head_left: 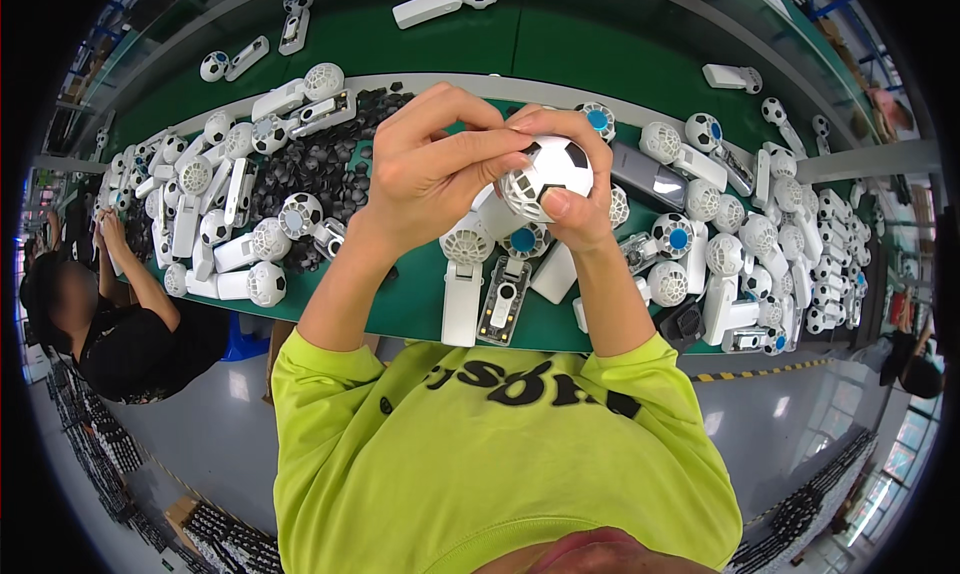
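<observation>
My right hand [580, 179] is wrapped round the white football-patterned head of a handheld fan [560, 169], its thumb on the near side. Black patches show on the ball, and part of its grille faces left. My left hand [430, 164] is closed in a pinch against the ball's upper left side; whatever sits between its fingertips is hidden. Below the hands stand a white fan with a grille head [462, 284] and an opened fan body [506, 299] with its inside showing. Left of my left forearm lies a heap of small black pieces [310, 169].
Many white fan parts crowd the green bench, in a left pile [195, 179] and a right pile [760, 239]. A dark grey case [648, 177] lies right of my hand. Several fans, including one white fan [430, 9], rest beyond the rail. A co-worker [120, 304] sits at left.
</observation>
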`<state>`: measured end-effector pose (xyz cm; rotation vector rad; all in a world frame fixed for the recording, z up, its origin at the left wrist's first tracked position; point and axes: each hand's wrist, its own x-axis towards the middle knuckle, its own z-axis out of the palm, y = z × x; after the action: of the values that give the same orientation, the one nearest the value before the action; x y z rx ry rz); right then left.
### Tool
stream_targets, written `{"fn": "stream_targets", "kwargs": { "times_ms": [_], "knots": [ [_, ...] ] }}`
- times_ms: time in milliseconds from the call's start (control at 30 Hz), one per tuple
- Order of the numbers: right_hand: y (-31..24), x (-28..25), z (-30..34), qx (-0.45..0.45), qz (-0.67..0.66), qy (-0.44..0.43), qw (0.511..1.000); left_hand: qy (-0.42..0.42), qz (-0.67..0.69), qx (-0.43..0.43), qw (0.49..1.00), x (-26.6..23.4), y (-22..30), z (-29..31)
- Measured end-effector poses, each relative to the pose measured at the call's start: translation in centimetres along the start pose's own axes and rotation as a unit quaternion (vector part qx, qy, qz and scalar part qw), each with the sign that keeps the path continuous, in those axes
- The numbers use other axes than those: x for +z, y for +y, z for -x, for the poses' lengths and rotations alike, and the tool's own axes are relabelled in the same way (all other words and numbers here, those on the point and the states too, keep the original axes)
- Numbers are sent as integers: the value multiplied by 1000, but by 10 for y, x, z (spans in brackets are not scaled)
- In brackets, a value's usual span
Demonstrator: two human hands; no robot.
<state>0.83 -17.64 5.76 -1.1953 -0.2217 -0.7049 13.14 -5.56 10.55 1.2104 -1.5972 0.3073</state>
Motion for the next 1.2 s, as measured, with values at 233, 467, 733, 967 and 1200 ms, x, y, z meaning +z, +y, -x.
{"fn": "stream_targets", "kwargs": {
  "times_ms": [233, 467, 733, 967, 1200],
  "knots": [
    [5, 1, 0, -59, 36, -2, 998, -26, 20, -99, 995, 1, 17, 15],
    [7, -16, -2, -62, 18, 37, 997, 77, 10, -291, 954, -44, -41, 43],
    [10, -32, 1, -23, -263, 82, 961, -224, -261, -219, 913, -21, -104, 95],
    [20, -43, 6, 93, -377, 146, 910, -385, -151, -343, 844, -12, -112, 80],
    [9, -40, 1, 34, -407, 146, 901, -161, -77, -256, 950, -1, -53, 48]
  ]
}}
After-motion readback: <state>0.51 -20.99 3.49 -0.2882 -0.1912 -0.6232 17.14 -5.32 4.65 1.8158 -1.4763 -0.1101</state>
